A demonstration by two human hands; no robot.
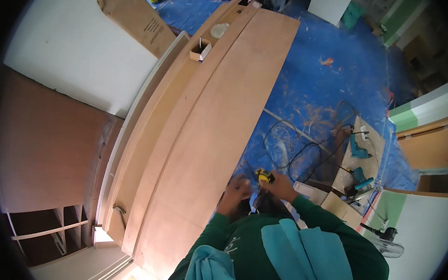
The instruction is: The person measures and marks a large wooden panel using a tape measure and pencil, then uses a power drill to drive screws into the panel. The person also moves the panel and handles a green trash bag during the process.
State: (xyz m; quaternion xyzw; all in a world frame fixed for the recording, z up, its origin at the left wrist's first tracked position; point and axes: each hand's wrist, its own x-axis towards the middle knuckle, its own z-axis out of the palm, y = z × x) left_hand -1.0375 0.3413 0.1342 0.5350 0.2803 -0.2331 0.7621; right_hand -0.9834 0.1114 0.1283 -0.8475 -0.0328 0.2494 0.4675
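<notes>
My right hand (281, 187) is wrapped round a yellow and black tape measure (264, 176), held in front of my body. A short distance to its left, my left hand (237, 192) is closed, its fingers curled. Whatever it may hold is too small and dark to make out. It is close to the right edge of a long reddish-brown wooden panel (212, 119), which lies flat and stretches away from me. I cannot tell whether the hand touches that edge.
An open small box (200, 50) sits on the long wooden boards, with a hammer (120, 215) at their near end. To the right, a teal drill (359, 147) and a second power tool (359, 181) rest on a bench (375, 139). Black cables (306, 145) trail over blue floor sheeting (314, 84).
</notes>
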